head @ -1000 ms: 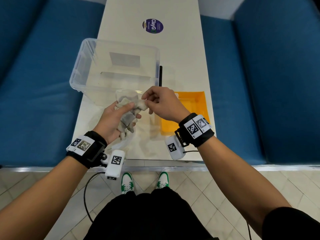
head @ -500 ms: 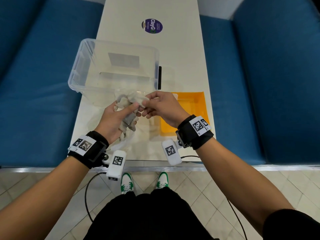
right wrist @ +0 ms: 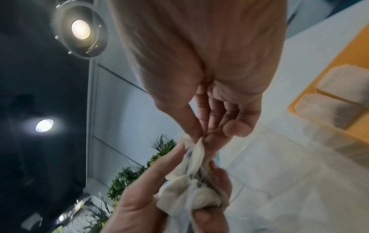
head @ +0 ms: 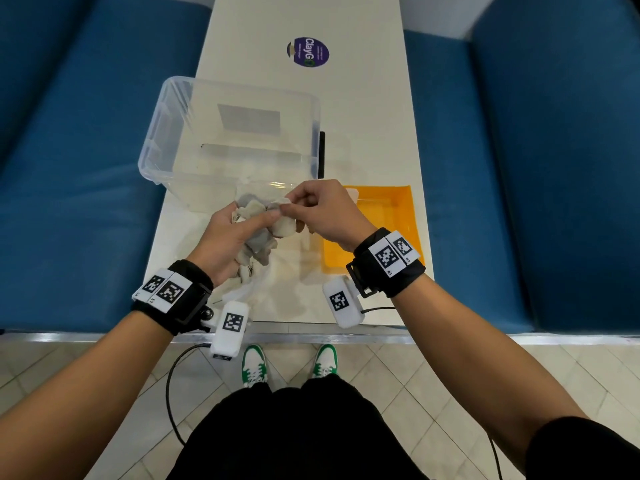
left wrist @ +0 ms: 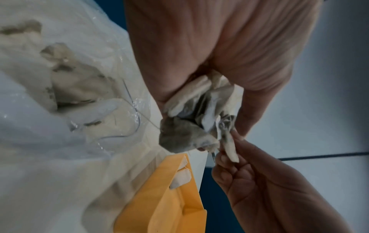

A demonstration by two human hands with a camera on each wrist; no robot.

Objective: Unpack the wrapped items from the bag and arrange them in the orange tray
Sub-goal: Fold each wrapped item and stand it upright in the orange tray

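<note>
Left hand (head: 230, 233) still grips the bunched bag of tea bags (head: 258, 233); right hand (head: 320, 209), having re-pinched, draws one tea bag (left wrist: 229, 145) toward the orange tray (head: 403, 216).

Long white counter (head: 363, 109) between blue seats. Sitting on it: a clear plastic bin (head: 173, 140) just past the hands (head: 277, 220), an orange tray (head: 405, 216) right under the right one, a crinkly clear bag (head: 277, 289) below the hands, and a purple round sticker (head: 308, 52) way beyond.

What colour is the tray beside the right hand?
Orange tray, clearest in the head view.
</note>
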